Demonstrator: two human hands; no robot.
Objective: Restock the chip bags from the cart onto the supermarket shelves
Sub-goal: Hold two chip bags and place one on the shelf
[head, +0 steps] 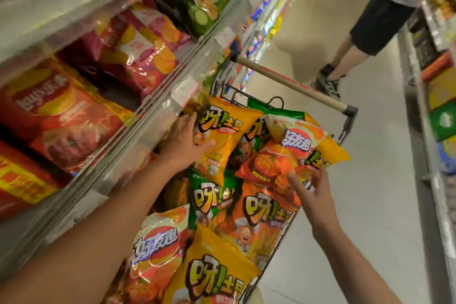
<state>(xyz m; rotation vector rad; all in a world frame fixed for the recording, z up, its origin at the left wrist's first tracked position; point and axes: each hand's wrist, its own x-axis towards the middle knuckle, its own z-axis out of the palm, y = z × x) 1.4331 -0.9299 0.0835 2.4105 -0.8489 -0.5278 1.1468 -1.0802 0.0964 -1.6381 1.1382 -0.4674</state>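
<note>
Nearest me, chip bags (246,205) fill the cart (345,116) beside the shelves (138,86). My left hand (183,142) has its grip spread open, fingers straight against a yellow bag (222,140). My right hand (312,195) hovers open, fingertips near an orange bag (269,163), holding nothing.

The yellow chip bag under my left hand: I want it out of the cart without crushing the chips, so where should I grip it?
Probably pinch the flat sealed top edge of the yellow chip bag, coming from above: it stands propped upright, seam uppermost, its puffed middle under your left hand.
</note>
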